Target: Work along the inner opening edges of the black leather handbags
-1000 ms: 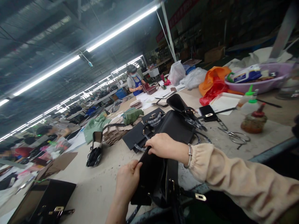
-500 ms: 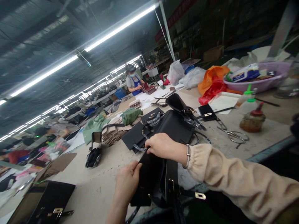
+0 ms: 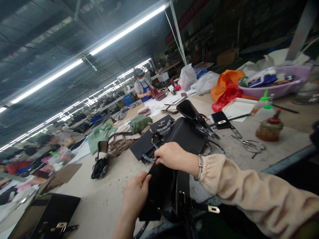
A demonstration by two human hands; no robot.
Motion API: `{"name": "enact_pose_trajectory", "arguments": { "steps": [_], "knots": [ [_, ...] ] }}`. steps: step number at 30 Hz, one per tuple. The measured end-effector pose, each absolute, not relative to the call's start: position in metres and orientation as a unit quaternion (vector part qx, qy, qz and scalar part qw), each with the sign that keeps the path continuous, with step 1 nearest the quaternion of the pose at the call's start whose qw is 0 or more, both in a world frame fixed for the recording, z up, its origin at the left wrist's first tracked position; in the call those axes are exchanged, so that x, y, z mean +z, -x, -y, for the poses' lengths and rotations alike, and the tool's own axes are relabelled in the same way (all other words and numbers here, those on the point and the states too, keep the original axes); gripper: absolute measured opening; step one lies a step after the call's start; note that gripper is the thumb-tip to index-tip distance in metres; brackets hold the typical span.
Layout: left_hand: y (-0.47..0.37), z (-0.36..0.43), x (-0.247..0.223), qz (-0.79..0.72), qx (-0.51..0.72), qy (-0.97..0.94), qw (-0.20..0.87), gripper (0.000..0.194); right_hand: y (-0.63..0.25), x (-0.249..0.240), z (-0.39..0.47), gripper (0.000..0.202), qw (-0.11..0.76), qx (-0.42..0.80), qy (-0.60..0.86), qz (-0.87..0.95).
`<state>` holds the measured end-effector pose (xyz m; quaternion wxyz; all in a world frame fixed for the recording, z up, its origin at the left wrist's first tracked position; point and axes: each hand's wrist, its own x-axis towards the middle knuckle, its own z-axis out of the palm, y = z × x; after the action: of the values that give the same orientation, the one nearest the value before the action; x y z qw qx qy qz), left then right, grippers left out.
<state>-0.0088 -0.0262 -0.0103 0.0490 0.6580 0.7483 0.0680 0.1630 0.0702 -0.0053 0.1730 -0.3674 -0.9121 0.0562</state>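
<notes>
A black bag (image 3: 159, 189) with gold-coloured hardware lies at the near table edge, its strap end and metal plate hanging to the right. My left hand (image 3: 136, 192) is closed on the bag's left edge. Closed on the upper edge of the same bag is my right hand (image 3: 171, 155), reaching in from the right with a bracelet at the wrist. Just beyond my right hand are more black bags (image 3: 183, 132) with wrapped handles. Another black bag (image 3: 50, 215) with a gold clasp sits at the lower left.
Scissors (image 3: 253, 145), a brown glue bottle (image 3: 270, 127), green-capped bottles and a purple basin (image 3: 286, 83) lie to the right. Stacked brown pieces (image 3: 121, 142) and a small black bag (image 3: 100, 166) are left of centre. A person (image 3: 143, 86) works at the table's far end.
</notes>
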Motion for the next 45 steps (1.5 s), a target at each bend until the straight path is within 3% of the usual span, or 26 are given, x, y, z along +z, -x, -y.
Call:
{"name": "enact_pose_trajectory", "arguments": {
  "steps": [8, 17, 21, 27, 45],
  "knots": [
    [0.007, 0.021, 0.004, -0.721, 0.019, -0.686, 0.093, 0.029, -0.160, -0.005, -0.070, 0.022, 0.169, 0.055, 0.373, 0.911],
    [-0.004, -0.011, -0.002, -0.696, -0.013, -0.718, -0.005, 0.025, -0.161, -0.002, -0.067, 0.021, 0.173, 0.041, 0.381, 0.907],
    [-0.001, -0.009, -0.006, -0.705, 0.020, -0.709, 0.015, 0.026, -0.172, 0.001, -0.064, 0.030, 0.174, 0.035, 0.383, 0.906],
    [0.001, -0.007, -0.007, -0.703, 0.040, -0.709, 0.037, 0.027, -0.177, 0.002, -0.067, 0.021, 0.155, 0.033, 0.394, 0.905],
    [-0.007, -0.007, 0.000, -0.690, 0.003, -0.722, 0.054, 0.026, -0.168, -0.003, -0.068, 0.021, 0.170, 0.054, 0.424, 0.888]
  ]
}}
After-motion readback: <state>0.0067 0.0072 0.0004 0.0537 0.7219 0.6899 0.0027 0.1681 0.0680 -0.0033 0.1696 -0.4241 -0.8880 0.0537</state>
